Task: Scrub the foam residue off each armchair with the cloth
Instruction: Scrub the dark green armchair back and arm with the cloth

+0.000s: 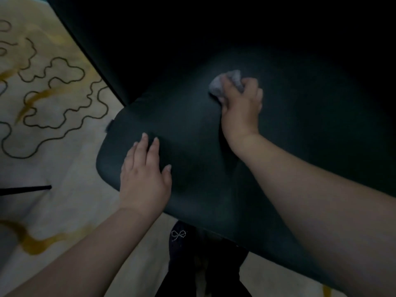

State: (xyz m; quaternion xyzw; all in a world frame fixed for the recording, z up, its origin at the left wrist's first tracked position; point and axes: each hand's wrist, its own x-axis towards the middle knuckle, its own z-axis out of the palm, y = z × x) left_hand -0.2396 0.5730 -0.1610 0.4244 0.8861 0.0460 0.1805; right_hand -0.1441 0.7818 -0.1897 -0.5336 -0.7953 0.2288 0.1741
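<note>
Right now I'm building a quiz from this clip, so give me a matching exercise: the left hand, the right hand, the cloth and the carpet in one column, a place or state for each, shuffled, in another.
Column one:
1. left hand
2. right hand
3. cloth
4. carpet

Column two:
A. bunched up, grey, pressed on the dark seat cushion
B. pale, with dark wavy outlines and gold streaks
C. fingers straight, flat near the cushion's front corner
D. fingers curled round the cloth

Pairs: 1-C, 2-D, 3-A, 4-B
</note>
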